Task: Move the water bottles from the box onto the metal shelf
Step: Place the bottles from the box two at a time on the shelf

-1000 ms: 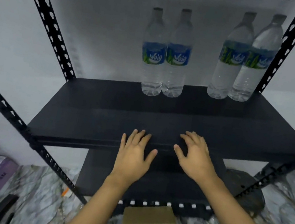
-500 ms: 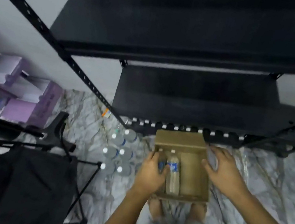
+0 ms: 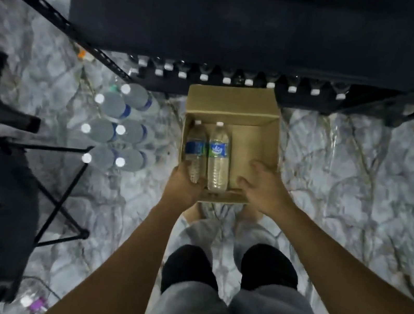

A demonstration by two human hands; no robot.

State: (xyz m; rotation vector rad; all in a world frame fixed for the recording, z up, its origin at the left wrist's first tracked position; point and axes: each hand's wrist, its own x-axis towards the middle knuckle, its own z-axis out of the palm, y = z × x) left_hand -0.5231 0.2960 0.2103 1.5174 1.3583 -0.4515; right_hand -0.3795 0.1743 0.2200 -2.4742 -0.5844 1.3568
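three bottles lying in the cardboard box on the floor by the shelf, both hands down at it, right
Not three: the head view shows two water bottles lying side by side in the cardboard box on the floor by the shelf, with the left hand and right hand down at it.

Labels on the 2 bottles (image 3: 218, 156) in box (image 3: 254, 143): blurred, no txt readable.
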